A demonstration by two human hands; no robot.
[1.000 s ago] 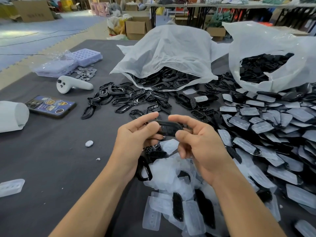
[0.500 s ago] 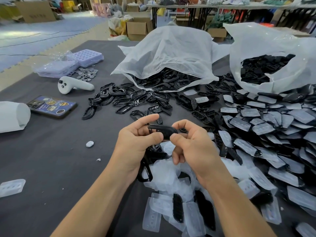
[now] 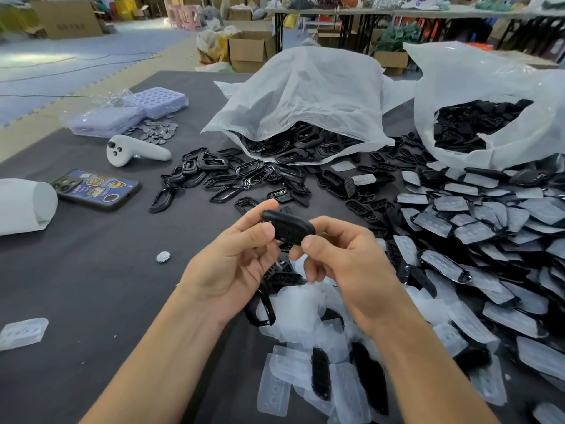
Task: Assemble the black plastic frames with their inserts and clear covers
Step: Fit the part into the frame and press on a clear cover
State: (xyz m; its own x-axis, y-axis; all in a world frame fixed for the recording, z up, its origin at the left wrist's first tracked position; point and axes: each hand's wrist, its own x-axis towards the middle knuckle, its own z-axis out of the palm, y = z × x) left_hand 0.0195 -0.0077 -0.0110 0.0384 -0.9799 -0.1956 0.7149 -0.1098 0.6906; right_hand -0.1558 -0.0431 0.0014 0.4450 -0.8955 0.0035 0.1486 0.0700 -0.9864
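Pinching the black frame [image 3: 287, 228] at both ends: left hand [image 3: 232, 264] by thumb and forefinger, right hand [image 3: 345, 264] by thumb and curled fingers, above the heap of clear covers [image 3: 305, 304]. Held higher and more tilted than 1 second ago, with hands drawn closer. Suggests parts being squeezed together, a cover probably still to fit.

Black frame piece [image 3: 287, 228] pinched between both hands above clear covers [image 3: 305, 304]
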